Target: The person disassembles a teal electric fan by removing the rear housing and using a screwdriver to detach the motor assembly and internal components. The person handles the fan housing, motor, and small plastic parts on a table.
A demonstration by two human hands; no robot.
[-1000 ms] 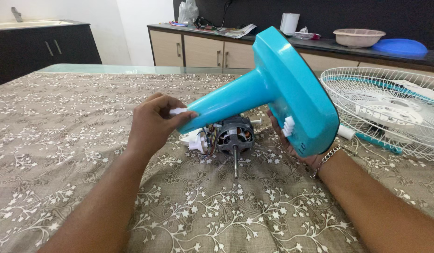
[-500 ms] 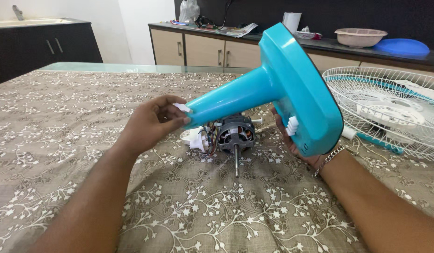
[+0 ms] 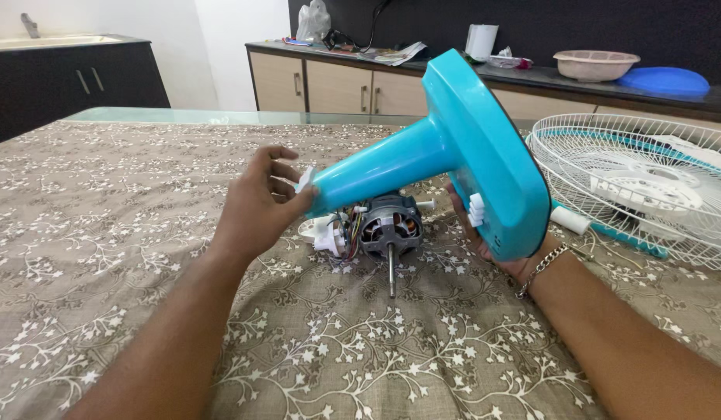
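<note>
A turquoise fan stand (image 3: 454,148) is held tilted above the table, its wide base to the right and its narrow neck pointing left. My right hand (image 3: 492,253), with a bracelet at the wrist, grips the base from underneath, beside several white buttons. My left hand (image 3: 259,202) is at the neck's tip, thumb under it and fingers spread around a small white piece there. Under the neck, a bare fan motor (image 3: 387,225) with coloured wires and a steel shaft lies on the floral tablecloth (image 3: 127,233).
A white wire fan guard (image 3: 648,187) with the blade lies on the table at the right. Behind it a counter holds a beige bowl (image 3: 595,62), a blue lid (image 3: 664,79) and clutter. Dark cabinets stand at the back left.
My left hand's fingers have opened from a closed grip on the neck's tip to a spread hold. The stand has shifted slightly left and down.
</note>
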